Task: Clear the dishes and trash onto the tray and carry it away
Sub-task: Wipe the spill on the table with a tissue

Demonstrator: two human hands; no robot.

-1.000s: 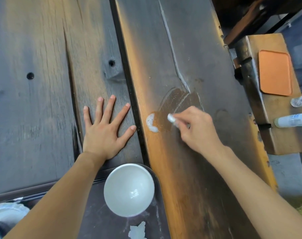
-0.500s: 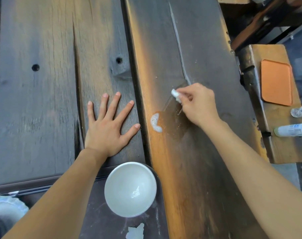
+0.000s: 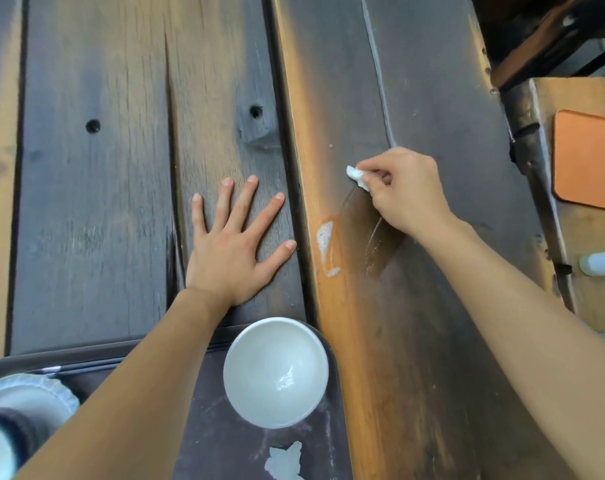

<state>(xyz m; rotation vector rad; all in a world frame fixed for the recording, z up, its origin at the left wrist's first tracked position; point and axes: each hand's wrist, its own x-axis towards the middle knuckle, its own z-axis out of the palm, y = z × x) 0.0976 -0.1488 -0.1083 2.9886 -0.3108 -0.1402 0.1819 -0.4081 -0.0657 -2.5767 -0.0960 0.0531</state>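
My right hand [image 3: 406,188] pinches a small white wad of tissue [image 3: 356,175] against the dark wooden table, just beyond a wet smear. A white foamy streak [image 3: 325,242] lies on the orange-lit plank to the left of that smear. My left hand [image 3: 237,242] rests flat on the table with fingers spread, holding nothing. Close to me sits a dark tray [image 3: 204,438] with a white bowl [image 3: 276,372] in its far right corner, a scrap of white paper [image 3: 284,460] near its front, and a ruffled white plate [image 3: 27,398] at its left. My left forearm crosses the tray.
To the right, past the table's edge, stands a wooden bench [image 3: 578,95] with a small orange tray [image 3: 586,157] and a white bottle [image 3: 602,262] lying on it. Gaps and knot holes run through the table planks.
My right hand has carried the tissue away from me, from beside the white streak to farther up the plank, leaving a wet smear. My left hand has stayed flat.
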